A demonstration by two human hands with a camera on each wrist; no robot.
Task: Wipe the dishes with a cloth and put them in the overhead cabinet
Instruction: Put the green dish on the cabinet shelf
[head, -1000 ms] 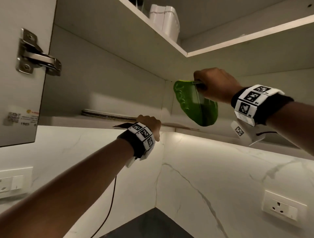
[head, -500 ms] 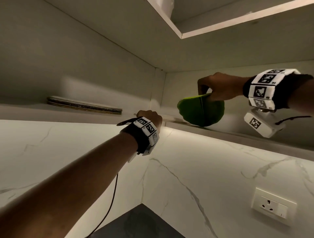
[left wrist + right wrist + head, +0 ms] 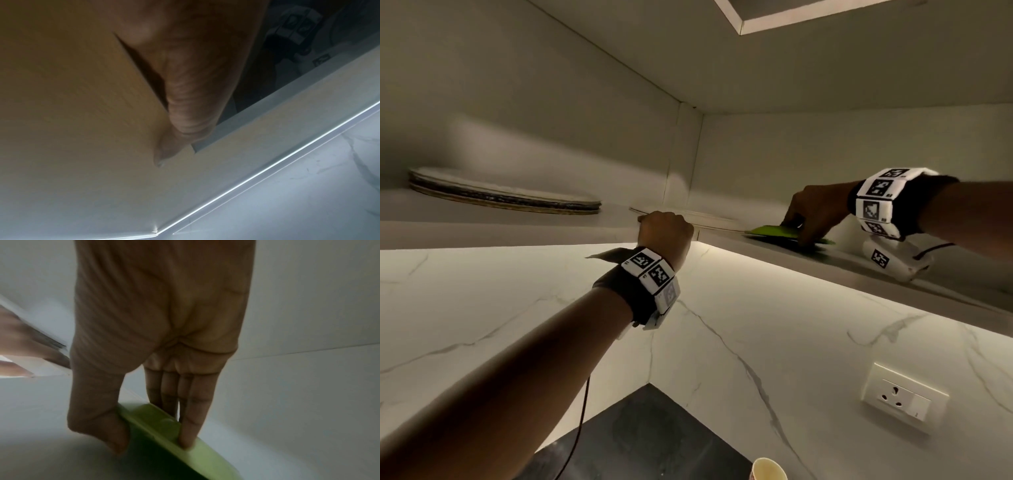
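Green plate (image 3: 774, 230) lies nearly flat on the lower shelf (image 3: 859, 274) of the overhead cabinet, on the right-hand run of the corner, and my right hand (image 3: 815, 214) pinches its near rim. In the right wrist view the green plate (image 3: 164, 420) sits between my thumb on its underside and my fingers (image 3: 188, 431) laid on its top face; whether it fully rests on the shelf or is a shade above it I cannot tell.

My left hand (image 3: 666, 229) is curled round the edge of a thin tan board (image 3: 709, 221) that lies on the same shelf at the corner. The left wrist view shows my thumb (image 3: 185, 121) pressed flat against the underside of that board (image 3: 82, 97).

Further left on the shelf sits a low stack of flat plates (image 3: 506, 197), well apart from the green one. Below the cabinet, the marble wall (image 3: 756, 342) carries a white socket (image 3: 905, 401) on the right, and the rim of a paper cup (image 3: 768, 469) shows at the bottom edge over the dark countertop (image 3: 637, 438).
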